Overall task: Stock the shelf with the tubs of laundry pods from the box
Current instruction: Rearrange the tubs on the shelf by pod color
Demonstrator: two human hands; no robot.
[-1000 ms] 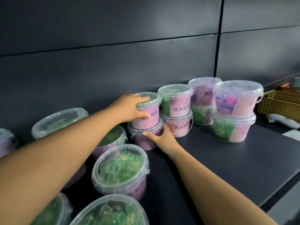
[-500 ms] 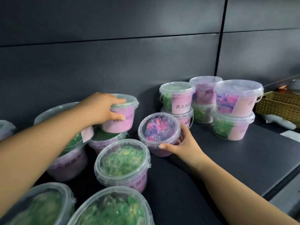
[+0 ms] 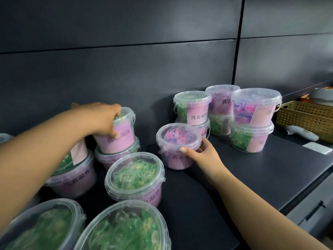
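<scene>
Clear tubs of laundry pods with pink labels stand on the dark shelf [image 3: 261, 170]. My left hand [image 3: 101, 119] grips a green-pod tub [image 3: 119, 138] by its lid; it sits tilted on top of another tub [image 3: 115, 157]. My right hand [image 3: 201, 153] holds a tub of pink and purple pods [image 3: 177, 147] by its right side; this one stands on the shelf. Stacked tubs stand at the back right: one stack [image 3: 191, 109], a second [image 3: 222, 100] and a larger third [image 3: 255, 109]. The box is not in view.
More green-pod tubs crowd the lower left: one tub [image 3: 134, 175], a nearer tub [image 3: 124, 230] and a third [image 3: 39, 226]. A gold perforated basket [image 3: 306, 118] and a grey handled tool [image 3: 301, 132] lie at the far right. The dark wall panel stands close behind.
A second ago both tubs were stacked beside the right stacks. My left hand carried the top one left onto another tub. My right hand has tipped the lower one upright where it stands.
</scene>
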